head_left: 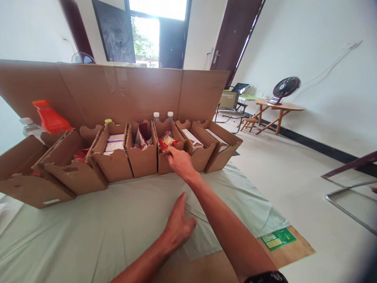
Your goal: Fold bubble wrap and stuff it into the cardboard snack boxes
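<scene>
My right hand [180, 160] reaches forward to a cardboard box [163, 162] in the middle of a row. Its fingers curl over the box's front edge and touch a red snack packet [166, 141] inside. Whether they grip the packet I cannot make out. My left hand [177, 224] lies flat and open on the pale green cloth [88, 232] nearer to me, holding nothing.
Several open cardboard boxes [113, 159] stand in a row with packets inside, backed by a tall cardboard sheet [118, 92]. An orange bottle [50, 118] stands at the left, two white-capped bottles [162, 115] behind the row. A fan [285, 88] sits on a wooden table at the right.
</scene>
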